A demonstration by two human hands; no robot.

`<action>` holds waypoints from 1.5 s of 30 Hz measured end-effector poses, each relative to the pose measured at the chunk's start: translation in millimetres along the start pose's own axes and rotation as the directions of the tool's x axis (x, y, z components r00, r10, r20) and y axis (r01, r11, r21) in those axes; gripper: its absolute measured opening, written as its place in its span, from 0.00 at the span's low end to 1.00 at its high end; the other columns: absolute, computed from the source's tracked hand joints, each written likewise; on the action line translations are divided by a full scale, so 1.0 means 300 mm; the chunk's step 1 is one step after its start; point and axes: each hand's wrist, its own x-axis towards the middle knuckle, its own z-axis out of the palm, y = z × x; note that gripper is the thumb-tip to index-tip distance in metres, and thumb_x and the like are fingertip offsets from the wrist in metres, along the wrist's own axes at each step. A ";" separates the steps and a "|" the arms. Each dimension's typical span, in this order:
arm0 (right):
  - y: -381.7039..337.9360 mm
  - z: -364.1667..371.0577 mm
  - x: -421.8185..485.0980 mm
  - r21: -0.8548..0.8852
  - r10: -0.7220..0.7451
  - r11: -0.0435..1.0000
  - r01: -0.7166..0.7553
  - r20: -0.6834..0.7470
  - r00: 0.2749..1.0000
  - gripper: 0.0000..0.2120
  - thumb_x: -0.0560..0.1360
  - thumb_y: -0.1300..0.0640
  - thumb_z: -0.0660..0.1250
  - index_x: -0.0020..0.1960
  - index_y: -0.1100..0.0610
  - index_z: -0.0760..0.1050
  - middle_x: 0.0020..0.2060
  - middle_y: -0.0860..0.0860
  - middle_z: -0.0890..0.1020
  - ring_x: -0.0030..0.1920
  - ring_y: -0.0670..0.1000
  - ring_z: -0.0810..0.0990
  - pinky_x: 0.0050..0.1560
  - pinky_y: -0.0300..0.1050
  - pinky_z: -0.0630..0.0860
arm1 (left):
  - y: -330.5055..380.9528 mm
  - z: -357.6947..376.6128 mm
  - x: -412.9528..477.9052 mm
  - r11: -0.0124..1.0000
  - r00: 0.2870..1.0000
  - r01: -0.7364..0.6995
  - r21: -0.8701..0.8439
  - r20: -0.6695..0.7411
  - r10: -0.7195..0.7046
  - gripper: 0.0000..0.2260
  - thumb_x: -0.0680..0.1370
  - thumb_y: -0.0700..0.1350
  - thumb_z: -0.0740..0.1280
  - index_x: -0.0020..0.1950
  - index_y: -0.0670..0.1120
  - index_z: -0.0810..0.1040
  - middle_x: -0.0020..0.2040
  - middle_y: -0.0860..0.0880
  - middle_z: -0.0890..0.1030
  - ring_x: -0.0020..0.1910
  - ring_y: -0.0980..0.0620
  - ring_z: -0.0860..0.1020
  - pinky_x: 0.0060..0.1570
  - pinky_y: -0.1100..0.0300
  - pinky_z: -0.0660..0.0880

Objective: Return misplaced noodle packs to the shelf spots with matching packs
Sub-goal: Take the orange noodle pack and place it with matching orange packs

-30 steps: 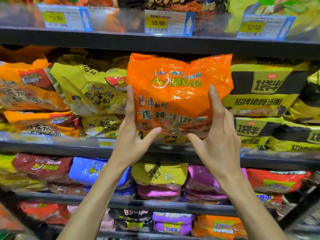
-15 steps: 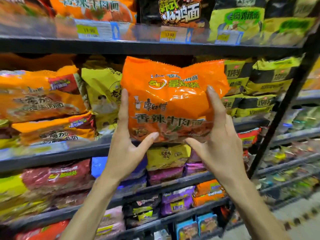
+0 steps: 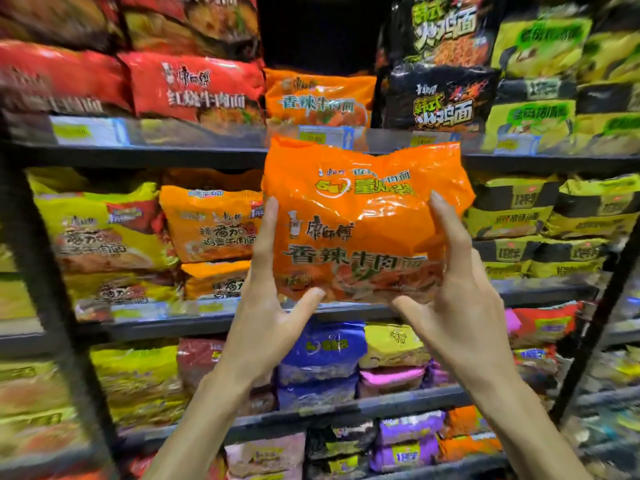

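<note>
Gripping the orange noodle pack (image 3: 363, 223) by its sides, the left hand (image 3: 266, 317) and right hand (image 3: 457, 306) hold it up just below a matching orange pack (image 3: 318, 98) on the upper shelf (image 3: 138, 155).

Bright overhead light, glossy glare, blurred and warped toward the edges.

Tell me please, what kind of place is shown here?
Most likely a supermarket aisle for instant noodles. Dark shelves are stacked with many noodle packs, price labels run along the shelf edge, and both hands hold an orange noodle pack before them.
</note>
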 end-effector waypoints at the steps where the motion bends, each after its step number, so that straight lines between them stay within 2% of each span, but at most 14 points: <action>1: -0.013 -0.002 0.015 0.000 -0.018 1.000 0.018 -0.004 1.000 0.58 0.64 0.64 0.78 0.75 0.31 0.44 0.64 0.49 0.72 0.46 0.54 0.81 0.38 0.50 0.76 | 0.005 -0.014 0.007 1.000 1.000 -0.002 0.009 -0.010 0.002 0.51 0.76 0.39 0.74 0.75 0.75 0.41 0.73 0.82 0.44 0.74 0.79 0.47 0.70 0.74 0.48; 3: -0.035 -0.007 0.053 0.003 -0.052 0.999 0.052 -0.023 0.998 0.58 0.63 0.64 0.78 0.76 0.33 0.45 0.68 0.52 0.72 0.54 0.57 0.80 0.40 0.50 0.74 | 0.014 -0.037 0.030 1.000 0.999 -0.028 0.013 -0.025 0.029 0.51 0.77 0.38 0.74 0.76 0.75 0.41 0.73 0.82 0.44 0.74 0.78 0.47 0.73 0.70 0.49; 6: -0.055 -0.020 0.121 -0.010 -0.090 0.996 0.090 -0.052 0.995 0.57 0.64 0.63 0.76 0.77 0.34 0.45 0.67 0.53 0.73 0.56 0.59 0.79 0.41 0.52 0.75 | 0.041 -0.069 0.089 0.999 0.998 -0.040 -0.006 -0.043 0.039 0.51 0.77 0.36 0.73 0.76 0.76 0.42 0.75 0.79 0.50 0.75 0.74 0.56 0.71 0.40 0.69; 10: -0.074 -0.046 0.231 -0.017 -0.108 0.994 0.107 -0.080 0.991 0.57 0.66 0.63 0.76 0.76 0.33 0.42 0.62 0.55 0.74 0.41 0.57 0.80 0.41 0.58 0.78 | 0.074 -0.103 0.197 0.993 0.990 -0.119 0.004 -0.082 0.119 0.51 0.77 0.35 0.72 0.73 0.79 0.42 0.81 0.64 0.54 0.72 0.73 0.63 0.71 0.59 0.70; 13: -0.081 -0.055 0.329 -0.027 -0.146 0.989 0.144 -0.110 0.983 0.56 0.66 0.63 0.75 0.77 0.35 0.43 0.60 0.56 0.76 0.43 0.57 0.79 0.41 0.57 0.78 | 0.086 -0.122 0.290 0.988 0.986 -0.151 -0.007 -0.069 0.151 0.49 0.77 0.35 0.71 0.79 0.70 0.43 0.82 0.64 0.52 0.81 0.58 0.58 0.72 0.40 0.69; 19: -0.064 -0.027 0.521 -0.043 -0.266 0.964 0.262 -0.169 0.949 0.53 0.66 0.64 0.74 0.78 0.40 0.45 0.60 0.54 0.76 0.54 0.59 0.77 0.42 0.56 0.78 | 0.065 -0.143 0.469 0.975 0.968 -0.221 0.026 -0.114 0.222 0.48 0.77 0.34 0.72 0.81 0.64 0.44 0.83 0.60 0.52 0.82 0.57 0.54 0.79 0.43 0.58; 24: -0.028 0.007 0.695 -0.001 -0.356 0.932 0.364 -0.211 0.910 0.51 0.68 0.61 0.75 0.78 0.42 0.45 0.63 0.55 0.75 0.56 0.58 0.77 0.45 0.59 0.80 | 0.034 -0.139 0.625 0.945 0.928 -0.316 0.083 -0.178 0.326 0.47 0.77 0.34 0.72 0.81 0.62 0.45 0.76 0.73 0.52 0.73 0.78 0.54 0.69 0.78 0.60; 28: 0.015 0.027 0.864 0.025 -0.402 0.905 0.425 -0.278 0.872 0.52 0.66 0.65 0.73 0.78 0.42 0.47 0.60 0.53 0.76 0.48 0.56 0.77 0.39 0.53 0.77 | 0.025 -0.131 0.783 0.920 0.897 -0.363 0.145 -0.213 0.387 0.46 0.78 0.39 0.74 0.81 0.63 0.45 0.81 0.60 0.57 0.73 0.63 0.68 0.66 0.76 0.66; 31: 0.050 0.058 0.987 0.028 -0.438 0.882 0.471 -0.321 0.840 0.54 0.65 0.67 0.74 0.78 0.42 0.47 0.61 0.54 0.76 0.50 0.56 0.76 0.39 0.57 0.78 | -0.011 -0.126 0.910 0.899 0.873 -0.358 0.252 -0.251 0.419 0.49 0.77 0.38 0.75 0.78 0.70 0.44 0.77 0.46 0.70 0.49 0.56 0.82 0.49 0.69 0.79; 33: 0.074 0.081 1.060 0.012 -0.442 0.880 0.475 -0.347 0.827 0.54 0.65 0.68 0.73 0.78 0.42 0.47 0.63 0.53 0.76 0.55 0.58 0.76 0.41 0.59 0.79 | -0.039 -0.116 0.980 0.890 0.877 -0.317 0.327 -0.256 0.406 0.53 0.76 0.36 0.73 0.76 0.75 0.40 0.71 0.43 0.76 0.42 0.47 0.83 0.41 0.53 0.81; 38: 0.132 0.164 1.172 0.065 -0.407 0.878 0.475 -0.423 0.810 0.43 0.68 0.59 0.77 0.74 0.46 0.55 0.60 0.53 0.76 0.56 0.58 0.77 0.44 0.60 0.80 | -0.107 -0.071 1.069 0.893 0.894 -0.250 0.374 -0.264 0.361 0.54 0.77 0.33 0.71 0.76 0.73 0.36 0.48 0.36 0.82 0.27 0.47 0.75 0.27 0.49 0.76; 40: 0.142 0.193 1.186 0.064 -0.399 0.878 0.475 -0.452 0.798 0.44 0.68 0.57 0.79 0.73 0.45 0.54 0.61 0.54 0.75 0.56 0.58 0.78 0.44 0.58 0.80 | -0.135 -0.063 1.086 0.892 0.875 -0.289 0.348 -0.281 0.393 0.54 0.78 0.36 0.73 0.75 0.74 0.34 0.61 0.37 0.81 0.28 0.47 0.76 0.32 0.44 0.78; 42: 0.155 0.220 1.192 0.056 -0.411 0.868 0.493 -0.475 0.778 0.46 0.68 0.57 0.79 0.74 0.44 0.52 0.65 0.55 0.73 0.59 0.59 0.77 0.42 0.59 0.81 | -0.158 -0.049 1.096 0.874 0.847 -0.337 0.349 -0.293 0.444 0.49 0.79 0.44 0.74 0.77 0.69 0.36 0.78 0.47 0.68 0.27 0.52 0.75 0.36 0.44 0.81; 45: 0.168 0.264 1.202 0.098 -0.407 0.848 0.520 -0.507 0.760 0.45 0.69 0.59 0.78 0.75 0.45 0.52 0.70 0.58 0.68 0.66 0.61 0.73 0.48 0.61 0.81 | -0.183 -0.021 1.112 0.851 0.810 -0.393 0.347 -0.307 0.499 0.44 0.80 0.47 0.73 0.79 0.59 0.40 0.74 0.60 0.66 0.27 0.48 0.74 0.44 0.53 0.79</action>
